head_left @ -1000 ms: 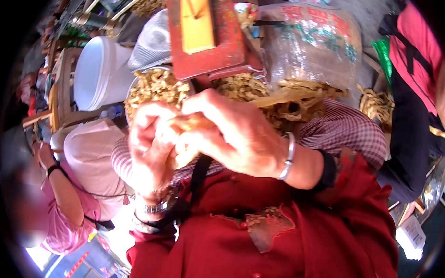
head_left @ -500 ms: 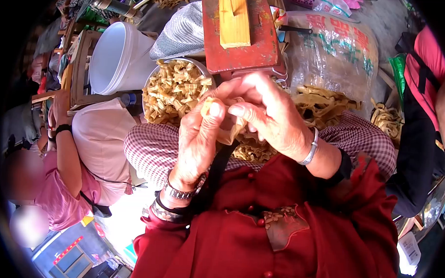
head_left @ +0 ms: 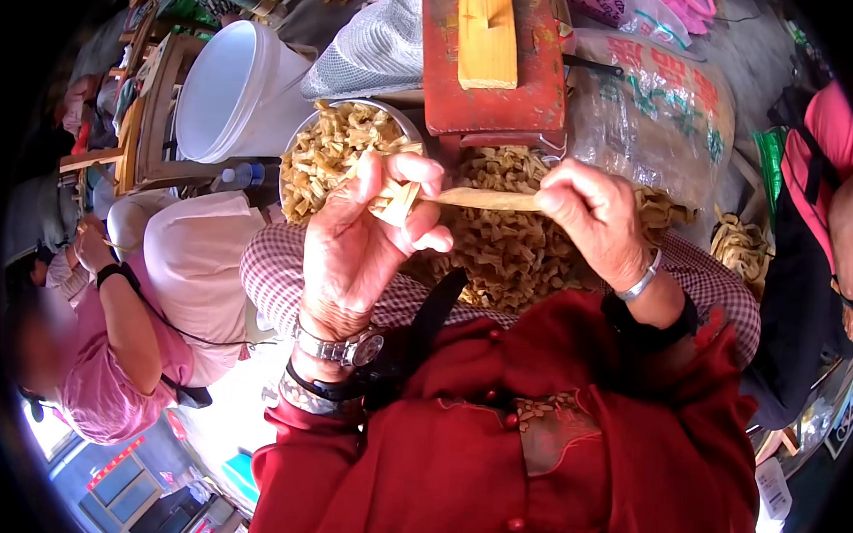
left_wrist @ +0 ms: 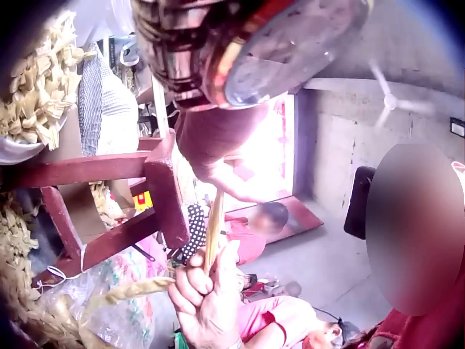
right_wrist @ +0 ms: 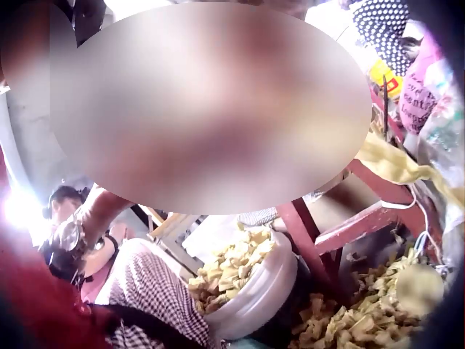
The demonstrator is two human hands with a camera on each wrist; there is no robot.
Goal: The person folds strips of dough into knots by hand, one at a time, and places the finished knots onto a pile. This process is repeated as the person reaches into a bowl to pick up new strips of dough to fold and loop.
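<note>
In the head view my left hand (head_left: 363, 241) pinches a folded, knotted bit of tan strip (head_left: 397, 202) between thumb and fingers, palm turned up. From it a flat length of the strip (head_left: 490, 199) runs taut across to my right hand (head_left: 597, 221), whose fingers curl round its other end. The left wrist view shows the strip (left_wrist: 215, 233) stretched between the hands, with my right hand (left_wrist: 209, 309) gripping it and a loose tail (left_wrist: 138, 289) trailing off beside it. A large blur hides most of the hands in the right wrist view.
A bowl of knotted pieces (head_left: 341, 146) stands beyond my left hand, with a white bucket (head_left: 228, 90) left of it. A red bench (head_left: 494, 90) is ahead, a pile of pieces (head_left: 511, 260) lies below the strip, and a plastic sack (head_left: 653, 115) sits right.
My hands were close together around the strip; now my right hand has moved away to the right, drawing the strip straight. My left hand has turned palm up.
</note>
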